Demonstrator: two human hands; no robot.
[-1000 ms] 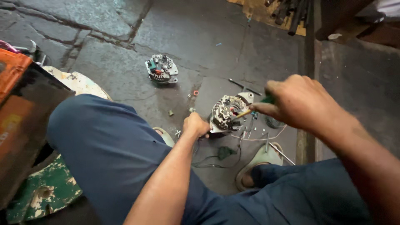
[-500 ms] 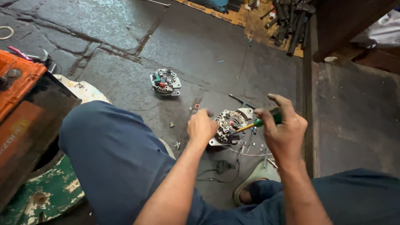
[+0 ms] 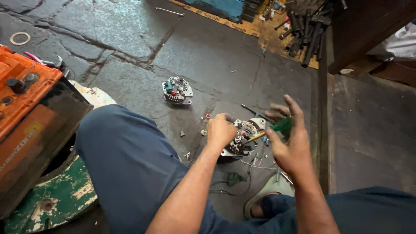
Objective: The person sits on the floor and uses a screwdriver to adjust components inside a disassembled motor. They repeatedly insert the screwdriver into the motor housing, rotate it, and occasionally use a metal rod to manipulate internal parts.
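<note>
The left hand [image 3: 220,130] grips the alternator [image 3: 242,136] on the floor [image 3: 130,52]. The right hand [image 3: 291,145] holds a green screwdriver [image 3: 271,131] loosely, fingers spread. It might slip and poke the wires.

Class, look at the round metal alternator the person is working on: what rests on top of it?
On the round metal alternator rests the left hand, while the green-handled screwdriver in the right hand points at it. The part beneath the left hand is covered.
</note>
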